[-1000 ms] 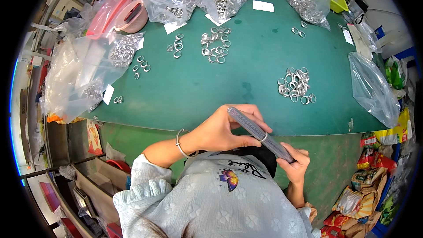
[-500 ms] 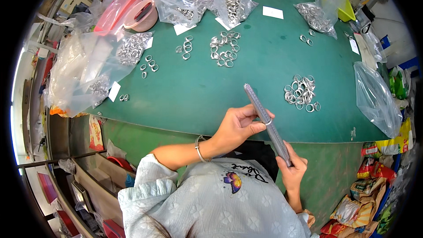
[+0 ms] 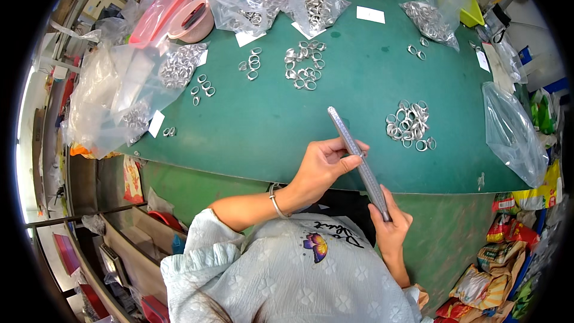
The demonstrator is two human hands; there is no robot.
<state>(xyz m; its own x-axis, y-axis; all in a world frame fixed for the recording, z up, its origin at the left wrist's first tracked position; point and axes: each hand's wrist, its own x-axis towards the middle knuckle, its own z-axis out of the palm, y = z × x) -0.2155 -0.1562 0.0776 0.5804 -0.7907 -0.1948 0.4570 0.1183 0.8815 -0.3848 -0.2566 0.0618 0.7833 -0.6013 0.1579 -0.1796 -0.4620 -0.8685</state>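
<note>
Left hand: thumb and fingertips pinched on a ring around a tilted grey stick | right hand: closed about the stick's lower end | green worktop: loose ring pile right of the stick; ring-filled bag beyond.

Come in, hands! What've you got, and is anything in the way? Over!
Left hand at small silver metal ring on long grey tapered stick. Right hand gripping stick's near end. Silver ring pile off to the right, not in the way.
</note>
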